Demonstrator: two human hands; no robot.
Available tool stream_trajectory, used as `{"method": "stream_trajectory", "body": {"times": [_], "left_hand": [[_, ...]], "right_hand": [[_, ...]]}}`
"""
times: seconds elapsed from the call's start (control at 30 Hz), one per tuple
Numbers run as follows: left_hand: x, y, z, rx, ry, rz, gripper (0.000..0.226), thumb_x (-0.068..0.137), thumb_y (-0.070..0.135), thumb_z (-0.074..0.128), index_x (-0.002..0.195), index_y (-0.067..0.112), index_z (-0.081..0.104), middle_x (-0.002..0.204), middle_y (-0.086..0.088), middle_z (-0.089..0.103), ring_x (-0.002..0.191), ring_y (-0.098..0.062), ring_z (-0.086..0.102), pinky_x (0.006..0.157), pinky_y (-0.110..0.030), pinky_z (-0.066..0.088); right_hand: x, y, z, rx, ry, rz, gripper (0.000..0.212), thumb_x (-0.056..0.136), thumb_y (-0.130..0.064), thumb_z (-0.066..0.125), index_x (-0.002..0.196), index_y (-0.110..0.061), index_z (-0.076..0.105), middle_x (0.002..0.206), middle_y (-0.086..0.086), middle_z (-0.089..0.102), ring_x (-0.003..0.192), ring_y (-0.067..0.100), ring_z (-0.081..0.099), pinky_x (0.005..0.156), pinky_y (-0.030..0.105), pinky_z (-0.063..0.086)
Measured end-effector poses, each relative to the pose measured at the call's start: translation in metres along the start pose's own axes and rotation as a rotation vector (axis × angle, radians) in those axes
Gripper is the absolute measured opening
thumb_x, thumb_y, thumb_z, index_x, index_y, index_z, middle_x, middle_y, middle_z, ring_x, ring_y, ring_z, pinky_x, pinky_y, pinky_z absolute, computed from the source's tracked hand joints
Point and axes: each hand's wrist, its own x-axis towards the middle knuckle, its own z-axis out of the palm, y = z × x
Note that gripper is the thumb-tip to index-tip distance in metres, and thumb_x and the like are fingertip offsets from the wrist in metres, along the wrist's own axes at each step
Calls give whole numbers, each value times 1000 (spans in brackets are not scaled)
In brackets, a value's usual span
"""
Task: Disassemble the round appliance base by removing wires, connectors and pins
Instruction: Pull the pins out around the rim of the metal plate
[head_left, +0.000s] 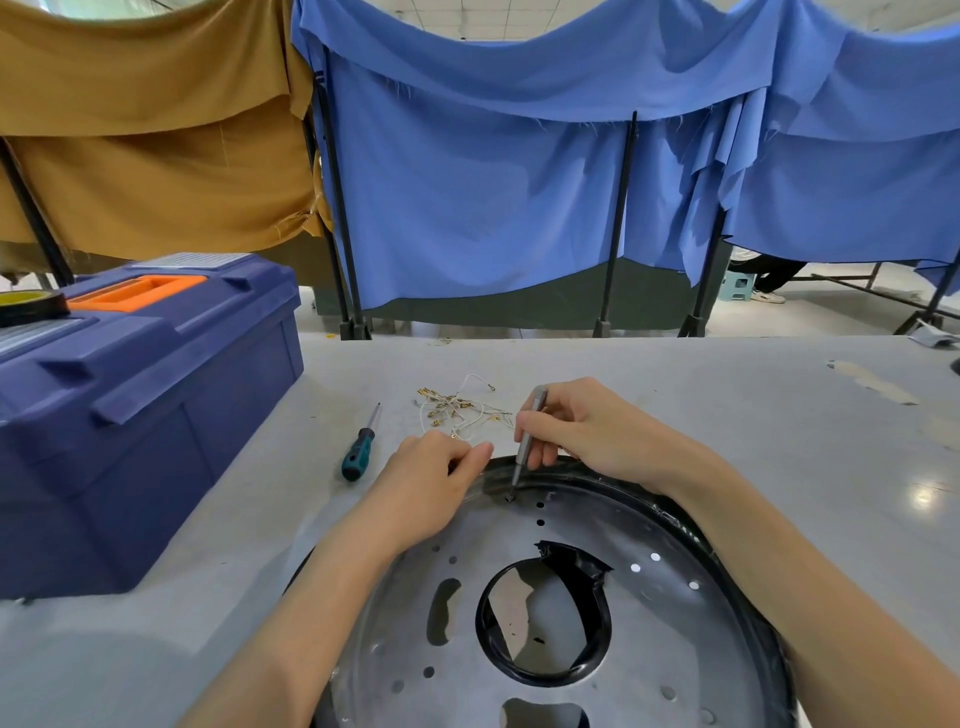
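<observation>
Slippage: your right-hand grip clamps the slim grey metal screwdriver, tilted on a small dark screw in the round grey metal base. Might cam out.

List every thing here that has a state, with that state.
round appliance base: flat on the table.
grey screwdriver: upright, tip on a screw near the base's rim.
right hand: grips the grey screwdriver.
left hand: rests at the rim, fingers curled; grip unclear.
teal screwdriver: lying loose.
wires: loose pile, off the base.
toolbox: lid closed.
</observation>
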Motion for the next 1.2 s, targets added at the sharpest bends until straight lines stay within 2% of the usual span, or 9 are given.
{"method": "stream_trajectory", "body": {"times": [0.17, 0.47, 0.53, 0.63, 0.73, 0.87, 1.0, 1.1, 1.2], "left_hand": [[-1, 1, -1, 13, 7, -3, 52, 97, 43, 43, 53, 16, 39, 47, 6, 33, 44, -8, 28, 50, -23, 28], [1, 5, -9, -8, -90, -6, 46, 100, 39, 40, 63, 14, 53, 52, 7, 38, 47, -7, 33, 50, -20, 30], [1, 10, -17, -99, -126, 42, 37, 101, 34, 38, 90, 15, 69, 69, 11, 58, 63, 1, 51, 63, -15, 40], [1, 25, -24, -350, -65, 201, 26, 100, 27, 45, 111, 31, 67, 104, 14, 70, 100, 3, 61, 89, -16, 46], [3, 39, -21, -293, 66, 283, 26, 92, 22, 60, 115, 31, 67, 98, 11, 72, 93, -1, 65, 83, -19, 50], [6, 44, -17, -120, 200, 314, 24, 87, 25, 65, 111, 27, 71, 93, 8, 74, 86, -7, 65, 80, -26, 49], [4, 43, -10, -21, 236, 351, 22, 93, 29, 57, 108, 24, 72, 83, 3, 70, 74, -11, 58, 72, -31, 48], [0, 46, -10, -53, 258, 362, 26, 94, 32, 54, 113, 21, 68, 94, 6, 67, 84, -9, 60, 74, -28, 50], [0, 49, -15, 23, 283, 403, 19, 94, 26, 55, 105, 17, 68, 94, 5, 64, 84, -11, 59, 73, -29, 49]], "right_hand": [[-1, -2, 0, -37, -20, -7, 21, 99, -19, 51, 94, -5, 66, 72, -1, 69, 64, 5, 63, 67, 14, 52], [-5, -11, 0, -145, -112, -71, 18, 100, -23, 51, 93, -9, 62, 85, 6, 71, 79, 17, 67, 85, 37, 55], [-5, -13, 2, -182, -115, -90, 17, 100, -22, 50, 89, -14, 61, 82, 1, 70, 77, 13, 66, 85, 36, 54], [-4, -13, 3, -220, -115, -105, 16, 101, -17, 49, 91, -14, 62, 86, 5, 69, 80, 17, 65, 83, 35, 53], [-4, -13, 0, -227, -116, -117, 18, 100, -11, 49, 92, -6, 63, 86, 6, 66, 78, 13, 64, 74, 21, 51], [-6, -13, -3, -209, -115, -124, 25, 99, -8, 50, 77, -17, 58, 66, -10, 55, 56, -5, 54, 60, 8, 41], [-6, -9, -5, -194, -103, -104, 20, 99, -12, 51, 92, -6, 68, 84, 9, 72, 76, 11, 66, 72, 20, 51], [-4, -6, -5, -171, -91, -96, 25, 100, -12, 49, 91, 1, 69, 86, 15, 73, 85, 25, 68, 84, 38, 52], [-3, -5, -3, -169, -97, -81, 27, 100, -16, 50, 92, 2, 68, 81, 10, 71, 81, 24, 66, 82, 36, 54]]}}
